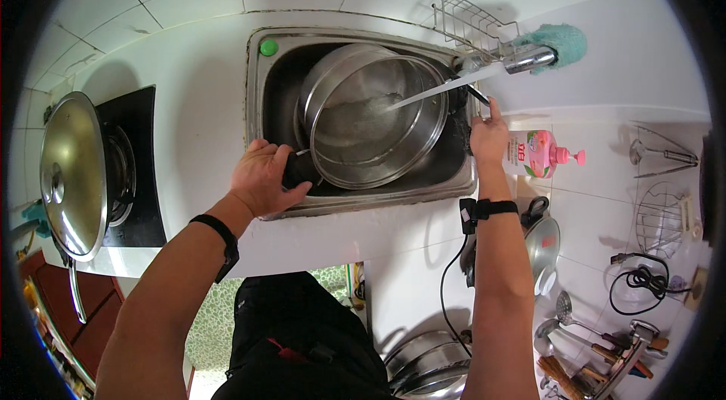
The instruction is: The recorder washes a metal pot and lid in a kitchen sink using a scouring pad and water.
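A wide stainless steel pot (pixel 374 162) sits tilted in the metal sink (pixel 363 207). A stream of water (pixel 448 88) runs from the chrome faucet (pixel 530 58) into it, and water covers part of its inside. My left hand (pixel 264 176) grips the pot's black side handle (pixel 299 169) at the sink's front left. Over at the right rim is my right hand (pixel 489 136), its index finger extended against the end of a slim dark lever-like piece (pixel 478 95). Whether its other fingers hold anything is hidden.
A pink pump bottle (pixel 533 153) stands right of my right hand. Behind the faucet are a wire rack (pixel 471 23) and a teal cloth (pixel 558 47). At left, a lidded pan (pixel 74 173) sits on the black cooktop (pixel 133 173). A cable (pixel 445 292) hangs from my right wrist strap.
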{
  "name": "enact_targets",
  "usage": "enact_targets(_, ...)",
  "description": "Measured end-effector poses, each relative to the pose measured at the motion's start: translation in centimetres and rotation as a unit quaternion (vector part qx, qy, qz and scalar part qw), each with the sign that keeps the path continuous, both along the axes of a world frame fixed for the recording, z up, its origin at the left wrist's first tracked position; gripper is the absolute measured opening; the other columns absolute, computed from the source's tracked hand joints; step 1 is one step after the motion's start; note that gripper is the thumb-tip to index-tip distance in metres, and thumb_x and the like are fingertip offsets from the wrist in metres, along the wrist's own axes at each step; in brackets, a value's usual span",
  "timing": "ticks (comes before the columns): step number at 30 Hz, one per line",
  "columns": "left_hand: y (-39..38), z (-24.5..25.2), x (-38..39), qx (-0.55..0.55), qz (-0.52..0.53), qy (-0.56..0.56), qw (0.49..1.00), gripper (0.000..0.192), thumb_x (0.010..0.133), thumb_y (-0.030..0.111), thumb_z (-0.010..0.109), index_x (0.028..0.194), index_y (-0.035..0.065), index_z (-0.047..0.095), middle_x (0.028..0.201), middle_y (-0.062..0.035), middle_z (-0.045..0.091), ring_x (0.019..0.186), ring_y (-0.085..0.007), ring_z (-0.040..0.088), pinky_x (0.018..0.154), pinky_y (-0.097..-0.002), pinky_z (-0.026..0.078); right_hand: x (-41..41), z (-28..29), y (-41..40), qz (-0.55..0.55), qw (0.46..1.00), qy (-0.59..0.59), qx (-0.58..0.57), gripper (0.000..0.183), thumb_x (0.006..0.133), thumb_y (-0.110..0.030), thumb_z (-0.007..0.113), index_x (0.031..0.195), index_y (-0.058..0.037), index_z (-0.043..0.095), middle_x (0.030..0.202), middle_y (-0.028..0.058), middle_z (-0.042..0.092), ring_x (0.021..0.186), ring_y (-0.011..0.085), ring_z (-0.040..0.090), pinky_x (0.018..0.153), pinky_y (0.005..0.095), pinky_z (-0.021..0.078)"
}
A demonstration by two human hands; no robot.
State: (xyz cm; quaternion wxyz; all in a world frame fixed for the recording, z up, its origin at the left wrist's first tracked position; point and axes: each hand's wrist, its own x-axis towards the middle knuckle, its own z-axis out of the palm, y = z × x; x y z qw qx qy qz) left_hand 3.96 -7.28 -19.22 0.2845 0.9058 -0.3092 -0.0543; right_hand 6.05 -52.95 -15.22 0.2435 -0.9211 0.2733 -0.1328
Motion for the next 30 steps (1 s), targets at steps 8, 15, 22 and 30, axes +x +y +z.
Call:
enact_targets(8, 0.1, -0.1, 0.0, 0.018, -0.007, -0.006, 1.000, 0.058, 0.072, 0.043, 0.079, 0.105, 0.0020, 0.054, 0.087, -0.0159, 0.062, 0.087, -0.0337, 0.057, 0.091, -0.0427, 0.044, 0.1, 0.1, 0.4, 0.004, 1.000, 0.001, -0.022, 0.056, 0.081, -0.007, 0.064, 0.137, -0.0086, 0.060, 0.073, 0.0170, 0.064, 0.068, 0.0271, 0.065, 0.071, 0.0405, 0.0515)
enact_targets(15, -0.3, 0.2, 0.0, 0.014, -0.001, -0.010, 1.000, 0.056, 0.071, 0.042, 0.080, 0.103, 0.0026, 0.055, 0.086, -0.0154, 0.062, 0.089, -0.0339, 0.057, 0.090, -0.0432, 0.044, 0.2, -1.0, -1.3, -0.008, 1.000, -0.013, -0.007, 0.051, 0.086, -0.010, 0.064, 0.137, -0.0096, 0.062, 0.073, 0.0168, 0.064, 0.067, 0.0252, 0.064, 0.070, 0.0393, 0.0513)
enact_targets(22, 0.1, 0.3, 0.0, 0.021, -0.002, -0.004, 1.000, 0.056, 0.071, 0.041, 0.081, 0.102, 0.0020, 0.056, 0.086, -0.0151, 0.061, 0.088, -0.0338, 0.056, 0.089, -0.0430, 0.045, 1.1, 2.7, 0.2, -0.005, 0.995, 0.052, -0.080, 0.034, 0.094, -0.024, 0.063, 0.124, -0.0088, 0.071, 0.075, 0.0197, 0.068, 0.070, 0.0342, 0.067, 0.070, 0.0428, 0.0516)
enact_targets(30, 0.0, 0.3, 0.1, 0.018, -0.001, 0.007, 1.000, 0.057, 0.072, 0.041, 0.080, 0.105, 0.0017, 0.057, 0.087, -0.0156, 0.062, 0.089, -0.0339, 0.057, 0.091, -0.0434, 0.044, 2.0, 2.9, -1.1, 0.042, 0.985, 0.051, -0.157, 0.030, 0.094, -0.028, 0.065, 0.114, -0.0072, 0.075, 0.090, 0.0254, 0.071, 0.083, 0.0414, 0.070, 0.076, 0.0454, 0.0538)
